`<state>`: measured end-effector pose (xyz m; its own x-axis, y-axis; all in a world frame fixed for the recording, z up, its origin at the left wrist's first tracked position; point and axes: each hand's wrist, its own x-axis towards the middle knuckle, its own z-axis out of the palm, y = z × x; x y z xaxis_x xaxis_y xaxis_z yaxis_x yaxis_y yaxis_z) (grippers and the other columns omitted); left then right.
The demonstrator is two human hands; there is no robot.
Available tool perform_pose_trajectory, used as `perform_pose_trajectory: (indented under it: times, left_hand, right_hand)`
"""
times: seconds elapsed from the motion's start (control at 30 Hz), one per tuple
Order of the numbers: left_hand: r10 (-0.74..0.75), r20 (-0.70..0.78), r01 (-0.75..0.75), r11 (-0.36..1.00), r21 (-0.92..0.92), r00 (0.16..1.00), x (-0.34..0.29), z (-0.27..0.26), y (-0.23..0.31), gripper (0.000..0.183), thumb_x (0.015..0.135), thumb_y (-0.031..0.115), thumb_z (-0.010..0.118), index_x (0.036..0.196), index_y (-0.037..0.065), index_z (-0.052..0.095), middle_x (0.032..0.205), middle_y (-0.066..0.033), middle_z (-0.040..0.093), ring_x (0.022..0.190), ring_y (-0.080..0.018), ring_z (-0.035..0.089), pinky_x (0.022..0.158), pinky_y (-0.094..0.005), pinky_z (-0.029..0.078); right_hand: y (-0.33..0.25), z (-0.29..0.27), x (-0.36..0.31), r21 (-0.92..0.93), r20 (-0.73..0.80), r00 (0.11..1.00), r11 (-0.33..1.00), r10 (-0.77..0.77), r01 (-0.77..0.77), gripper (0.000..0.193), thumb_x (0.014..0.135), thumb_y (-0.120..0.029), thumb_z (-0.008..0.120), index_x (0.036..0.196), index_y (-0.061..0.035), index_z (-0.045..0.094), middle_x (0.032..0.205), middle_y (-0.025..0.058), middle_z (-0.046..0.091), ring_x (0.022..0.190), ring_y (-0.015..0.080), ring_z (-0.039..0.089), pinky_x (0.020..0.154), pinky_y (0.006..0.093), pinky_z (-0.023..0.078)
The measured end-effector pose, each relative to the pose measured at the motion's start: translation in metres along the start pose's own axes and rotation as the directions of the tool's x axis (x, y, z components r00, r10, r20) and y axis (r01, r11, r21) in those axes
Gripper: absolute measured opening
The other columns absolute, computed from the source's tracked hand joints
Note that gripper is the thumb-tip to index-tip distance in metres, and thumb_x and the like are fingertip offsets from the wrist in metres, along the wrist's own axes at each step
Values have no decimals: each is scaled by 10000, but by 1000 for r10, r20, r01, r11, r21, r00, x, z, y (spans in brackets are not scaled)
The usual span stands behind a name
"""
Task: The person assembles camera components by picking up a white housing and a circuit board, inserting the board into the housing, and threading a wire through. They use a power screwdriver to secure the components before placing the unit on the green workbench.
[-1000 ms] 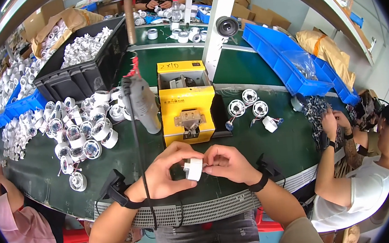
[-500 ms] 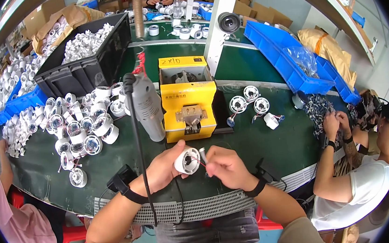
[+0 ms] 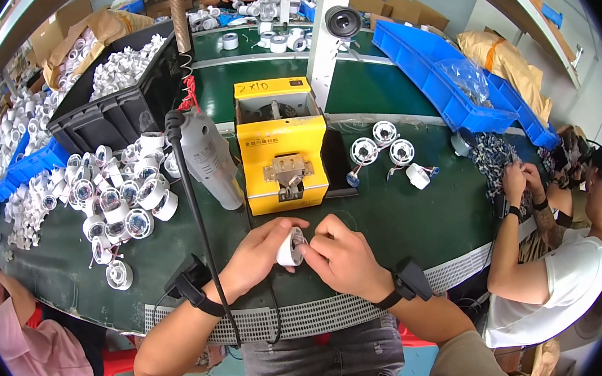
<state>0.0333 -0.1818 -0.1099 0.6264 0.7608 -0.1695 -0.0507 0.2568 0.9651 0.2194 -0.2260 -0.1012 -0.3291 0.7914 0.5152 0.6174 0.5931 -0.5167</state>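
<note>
My left hand [image 3: 258, 254] is wrapped round a white round plastic housing [image 3: 287, 253], which is tilted with its open face to the right. My right hand [image 3: 342, 256] is closed, its thumb and bent fingers right at the housing's opening. What those fingers pinch is hidden. Just beyond both hands stands a yellow box-shaped machine [image 3: 281, 146] with a metal fixture [image 3: 288, 172] on its front. To its left hangs a grey electric screwdriver [image 3: 208, 161] with a black cable.
Many similar white housings [image 3: 125, 225] lie heaped at the left, before a black crate [image 3: 116, 108] of small white parts. Several more housings [image 3: 364, 151] with wires sit right of the machine. Blue bins [image 3: 443, 87] stand at the far right. A co-worker's hands [image 3: 522, 185] work beside dark parts.
My right hand has moved left, up against the housing's opening; the wires and small grey piece seen beside it are now hidden. The housing has turned further sideways. The view has shifted slightly.
</note>
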Motion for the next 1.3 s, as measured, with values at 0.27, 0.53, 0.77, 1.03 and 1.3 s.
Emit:
perform_pose_trajectory:
  times: [0.27,0.53,0.77,1.03,1.3]
  left_hand:
    - [24,-93,-49,961,-273,995,0,7,-3,436,1025,330,368,1313,18,467,1063,-46,578,987,-119,577,828,-286,521]
    - [58,-18,-61,968,-245,998,-1,3,-7,383,1016,282,425,1300,37,501,1094,-24,589,994,-98,576,870,-249,478]
    - [141,-204,-209,906,-367,969,1,5,-6,357,1012,250,440,1304,57,512,1129,-14,592,1039,-95,563,886,-252,477]
    - [261,-23,-221,761,-610,965,0,12,-5,476,991,111,423,1444,46,292,1403,-83,403,1269,-196,418,1084,-362,312]
    - [285,102,-186,815,-548,953,0,13,-12,539,978,152,432,1463,22,237,1484,-103,320,1353,-235,328,1118,-397,251]
  right_hand:
    - [7,6,0,119,-39,998,992,44,-39,162,851,-80,640,747,21,570,798,111,494,634,236,508,560,327,423]
    - [-1,1,4,160,-89,983,976,164,-148,129,812,-101,694,869,-16,616,834,99,526,720,246,554,633,321,462]
    - [9,-16,5,-62,-202,978,998,-41,29,173,803,-50,703,961,-22,637,876,99,610,763,207,646,618,288,503]
    - [9,0,6,772,71,942,580,327,-259,142,887,0,610,1023,26,636,880,70,621,669,116,637,554,226,512]
    - [10,6,2,751,114,902,559,416,-352,139,834,-30,693,967,2,664,901,68,621,635,106,612,543,207,485]
